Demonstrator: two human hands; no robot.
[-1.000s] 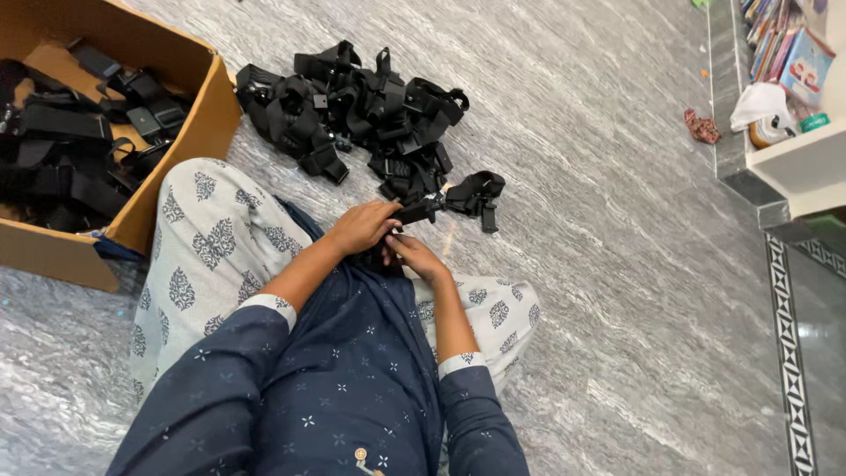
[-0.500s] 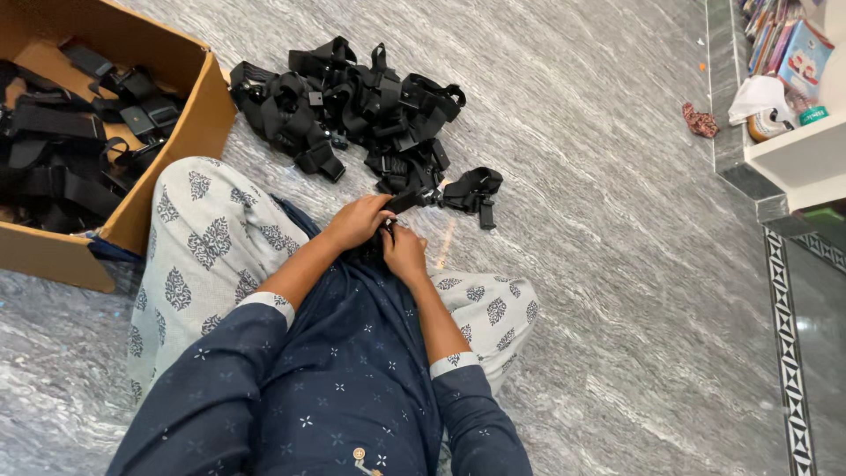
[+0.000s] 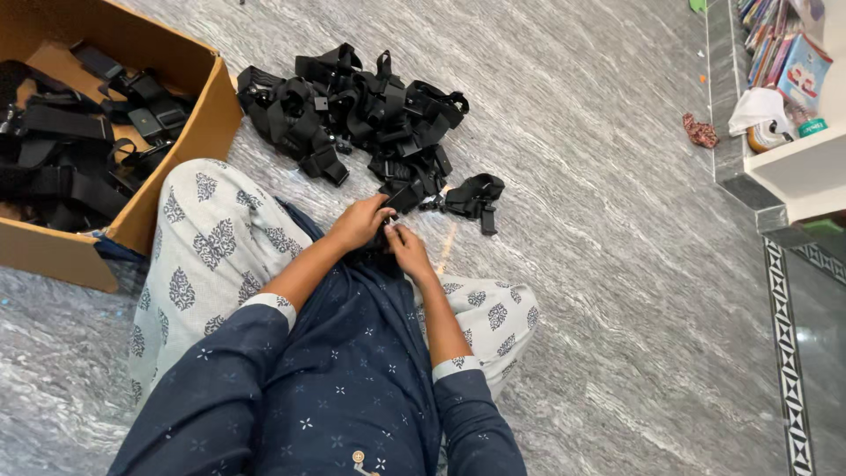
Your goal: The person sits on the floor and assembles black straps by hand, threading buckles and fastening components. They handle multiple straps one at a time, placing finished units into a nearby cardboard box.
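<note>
Your left hand point(image 3: 359, 222) and right hand point(image 3: 408, 247) both pinch one black strap harness point(image 3: 414, 199) over your lap, fingers closed on it; its far end point(image 3: 474, 196) trails on the grey floor point(image 3: 599, 264). Strap pile point(image 3: 361, 110) just beyond, cardboard box point(image 3: 189, 123) of straps at your left knee.

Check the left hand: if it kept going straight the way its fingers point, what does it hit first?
Likely the black strap piece lying just beyond the left hand, whose fingers already grip its near end beside the right hand. The strap pile lies further up; depth is uncertain.
</note>
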